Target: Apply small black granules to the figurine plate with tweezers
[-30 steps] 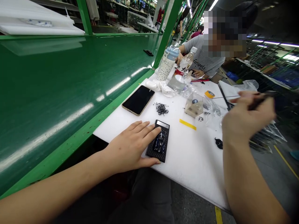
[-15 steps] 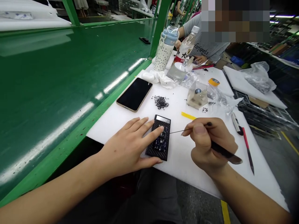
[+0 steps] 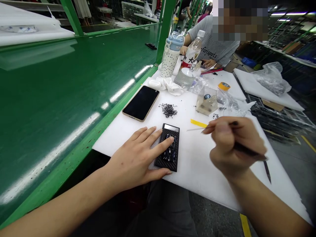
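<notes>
My left hand [image 3: 137,156] lies with its fingers spread over a black textured base [image 3: 160,163]. Its index fingertip touches the small dark glossy model car [image 3: 170,149] on that base, and the thumb rests along the lower edge. In my right hand [image 3: 229,144], blurred by motion, the fingers pinch a thin needle-like rod [image 3: 195,129] with a black end. A dark flat handle [image 3: 248,149] also lies within this hand; whether it belongs to the rod I cannot tell. The rod's tip is in the air, right of the base. A heap of tiny black parts [image 3: 169,110] lies beyond.
A phone [image 3: 141,103], a yellow strip [image 3: 198,123], a clear box [image 3: 206,102], a tape roll [image 3: 224,86], a tumbler [image 3: 170,57] and a plastic bottle [image 3: 194,49] are on the white foam sheet [image 3: 195,171]. Across from me sits a person in a grey shirt [image 3: 214,39].
My right hand has moved right and slightly up, drawing the rod's tip away from the model car. My left hand keeps its place on the base. The view has shifted slightly.
</notes>
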`<state>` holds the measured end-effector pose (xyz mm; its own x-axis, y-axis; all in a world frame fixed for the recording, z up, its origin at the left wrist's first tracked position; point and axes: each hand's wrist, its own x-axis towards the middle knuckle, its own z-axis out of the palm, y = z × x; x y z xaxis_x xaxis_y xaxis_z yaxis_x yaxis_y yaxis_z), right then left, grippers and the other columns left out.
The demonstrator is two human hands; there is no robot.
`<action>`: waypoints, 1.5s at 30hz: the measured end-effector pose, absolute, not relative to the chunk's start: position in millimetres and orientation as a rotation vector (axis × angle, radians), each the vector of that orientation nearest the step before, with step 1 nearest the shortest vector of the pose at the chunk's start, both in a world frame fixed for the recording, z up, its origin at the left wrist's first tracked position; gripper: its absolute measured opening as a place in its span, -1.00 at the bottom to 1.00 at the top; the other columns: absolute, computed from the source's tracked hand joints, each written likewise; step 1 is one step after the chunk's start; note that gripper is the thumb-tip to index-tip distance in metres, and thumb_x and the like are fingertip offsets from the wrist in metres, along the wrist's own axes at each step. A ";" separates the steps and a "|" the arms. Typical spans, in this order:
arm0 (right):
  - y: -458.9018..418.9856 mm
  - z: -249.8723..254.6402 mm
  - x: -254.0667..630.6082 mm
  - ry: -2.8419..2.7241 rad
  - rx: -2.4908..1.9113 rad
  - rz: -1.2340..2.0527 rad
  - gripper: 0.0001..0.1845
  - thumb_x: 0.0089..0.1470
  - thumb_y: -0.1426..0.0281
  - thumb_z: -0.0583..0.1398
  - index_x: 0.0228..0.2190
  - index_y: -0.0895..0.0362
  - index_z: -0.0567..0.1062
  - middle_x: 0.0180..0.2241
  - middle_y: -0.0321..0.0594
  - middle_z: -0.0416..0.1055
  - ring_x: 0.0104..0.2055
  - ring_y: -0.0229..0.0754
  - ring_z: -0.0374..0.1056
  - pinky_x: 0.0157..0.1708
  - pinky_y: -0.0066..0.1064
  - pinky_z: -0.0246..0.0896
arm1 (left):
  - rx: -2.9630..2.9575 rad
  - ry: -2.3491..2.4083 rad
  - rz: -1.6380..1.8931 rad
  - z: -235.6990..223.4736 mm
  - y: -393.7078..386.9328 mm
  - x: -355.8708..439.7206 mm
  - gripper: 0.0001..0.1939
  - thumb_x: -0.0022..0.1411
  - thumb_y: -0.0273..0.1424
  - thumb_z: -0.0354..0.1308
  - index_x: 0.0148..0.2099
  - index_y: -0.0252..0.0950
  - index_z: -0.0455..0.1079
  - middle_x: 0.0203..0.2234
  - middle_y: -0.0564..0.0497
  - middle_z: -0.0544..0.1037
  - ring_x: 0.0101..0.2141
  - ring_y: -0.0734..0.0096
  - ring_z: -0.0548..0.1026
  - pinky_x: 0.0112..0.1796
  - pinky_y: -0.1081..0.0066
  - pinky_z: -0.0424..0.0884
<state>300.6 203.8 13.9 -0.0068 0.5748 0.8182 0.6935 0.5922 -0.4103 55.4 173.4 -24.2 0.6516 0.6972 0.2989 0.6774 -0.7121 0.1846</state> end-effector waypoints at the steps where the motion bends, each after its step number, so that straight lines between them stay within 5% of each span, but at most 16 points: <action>1: 214.7 21.0 308.6 -1.606 -1.092 -0.223 -0.80 0.30 0.33 0.14 -0.32 0.07 0.55 -0.46 -0.32 0.51 -0.46 -0.28 0.44 -0.42 -0.39 0.30 | 2.804 1.169 0.546 -24.4 173.2 55.2 -0.23 0.34 0.13 -0.01 0.41 -0.21 0.15 0.31 -0.32 0.35 0.33 -0.12 0.29 0.24 -0.17 0.34; 4: 261.2 47.4 338.9 -1.430 -1.205 -0.340 -0.76 0.27 0.28 0.14 -0.35 0.10 0.54 -0.39 -0.22 0.54 -0.43 -0.23 0.43 -0.39 -0.34 0.24 | 2.804 1.194 0.534 -24.9 172.4 54.6 -0.21 0.33 0.14 0.00 0.41 -0.22 0.14 0.32 -0.29 0.35 0.32 -0.13 0.30 0.23 -0.18 0.36; 8: 318.8 72.7 370.4 -1.462 -1.551 -0.009 -0.80 0.18 0.35 0.13 -0.37 0.12 0.54 -0.44 -0.21 0.55 -0.51 -0.28 0.28 -0.39 -0.36 0.18 | 2.802 1.208 0.497 -25.7 171.8 53.5 -0.21 0.33 0.13 0.00 0.43 -0.20 0.11 0.34 -0.25 0.33 0.33 -0.11 0.29 0.24 -0.16 0.36; 18: 328.0 40.6 383.9 -1.496 -1.789 -0.027 -0.82 0.08 0.22 0.20 -0.42 0.06 0.51 -0.47 -0.22 0.49 -0.39 -0.10 0.36 -0.25 -0.28 0.26 | 2.856 1.201 0.525 -30.7 175.0 50.0 -0.20 0.36 0.06 0.01 0.48 -0.19 -0.04 0.38 -0.14 0.28 0.35 0.00 0.26 0.27 -0.08 0.33; 22: 320.6 44.9 397.6 -1.468 -1.811 -0.014 -0.66 0.22 0.18 0.04 -0.16 0.10 0.50 -0.33 -0.19 0.55 -0.30 -0.14 0.43 -0.25 -0.32 0.29 | 2.885 1.171 0.538 -31.7 176.8 49.6 -0.16 0.32 0.10 0.04 0.47 -0.22 0.00 0.36 -0.17 0.30 0.34 -0.04 0.28 0.27 -0.09 0.32; 27: 318.1 43.6 387.2 -1.749 -1.821 0.137 -0.60 0.14 0.28 0.16 0.00 0.03 0.53 -0.29 -0.25 0.57 -0.31 -0.17 0.44 -0.29 -0.36 0.29 | 2.873 1.179 0.570 -35.4 175.8 49.2 -0.12 0.30 0.10 0.07 0.47 -0.26 -0.01 0.37 -0.22 0.28 0.34 -0.08 0.26 0.26 -0.11 0.32; 30: 318.4 44.8 373.4 -1.955 -1.812 0.149 -0.63 0.13 0.31 0.19 -0.02 -0.05 0.56 -0.25 -0.29 0.58 -0.27 -0.18 0.43 -0.19 -0.32 0.30 | 2.876 1.174 0.576 -36.0 174.9 49.1 -0.12 0.30 0.09 0.07 0.47 -0.27 0.00 0.37 -0.25 0.27 0.34 -0.09 0.27 0.27 -0.12 0.31; 37: 332.8 44.7 353.5 -2.190 -1.818 0.083 -0.83 0.06 0.29 0.35 -0.32 0.12 0.60 -0.32 -0.20 0.55 -0.23 -0.18 0.41 -0.10 -0.25 0.34 | 2.858 1.183 0.497 -30.4 173.5 50.9 -0.12 0.31 0.12 0.04 0.46 -0.33 0.03 0.37 -0.28 0.26 0.35 -0.11 0.26 0.28 -0.15 0.30; 42: 337.6 61.0 371.5 -1.904 -1.676 -0.111 -0.76 0.20 0.25 0.19 -0.17 0.06 0.57 -0.20 -0.21 0.58 -0.17 -0.13 0.43 -0.14 -0.26 0.28 | 2.823 1.180 0.447 -29.6 173.3 51.1 -0.12 0.30 0.12 0.05 0.46 -0.32 0.05 0.38 -0.28 0.24 0.35 -0.12 0.25 0.29 -0.16 0.29; 45: 339.9 79.8 391.0 -1.688 -1.637 -0.168 -0.62 0.28 0.07 0.06 -0.21 0.04 0.54 -0.33 -0.20 0.57 -0.34 -0.17 0.36 -0.25 -0.26 0.26 | 2.792 1.182 0.481 -29.2 173.5 51.5 -0.11 0.29 0.13 0.06 0.46 -0.30 0.05 0.38 -0.27 0.24 0.36 -0.12 0.23 0.31 -0.15 0.25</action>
<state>391.0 339.9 79.8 0.1159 0.7988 0.5903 0.8995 0.1676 -0.4034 51.5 173.5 -29.2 0.6548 0.7109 0.2568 0.6884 -0.7012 0.1855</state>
